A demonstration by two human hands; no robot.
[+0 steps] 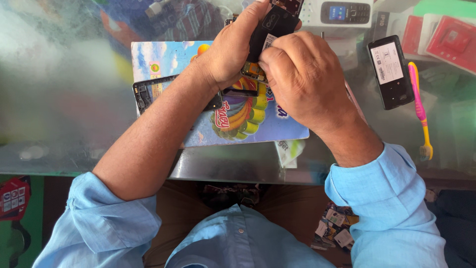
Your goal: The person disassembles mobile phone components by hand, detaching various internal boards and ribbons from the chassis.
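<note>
Both hands are up over the glass counter (59,99), meeting on one small black phone (270,27). The left hand (230,52) wraps it from the left side, thumb running up along the body, fingers closed round it. The right hand (305,74) comes in from the right and below, fingers curled tight and bunched against the phone's lower end, where a bit of gold circuit board (254,70) peeks out between the two hands. Whether the right fingertips pinch the board or just press on it, I can't tell; they're tucked under.

The key relation: the phone's long axis runs up and away from the person, tilted a little to the right, with its far end poking out above the left thumb. The left hand holds the upper body, the right sits at the near end, so the two hands touch knuckle to palm.

Beneath them lies a colourful book (168,59), an open phone frame (148,92) on it. Off right, well apart, a second black phone (390,72) lies just beside a pink toothbrush (419,106).
</note>
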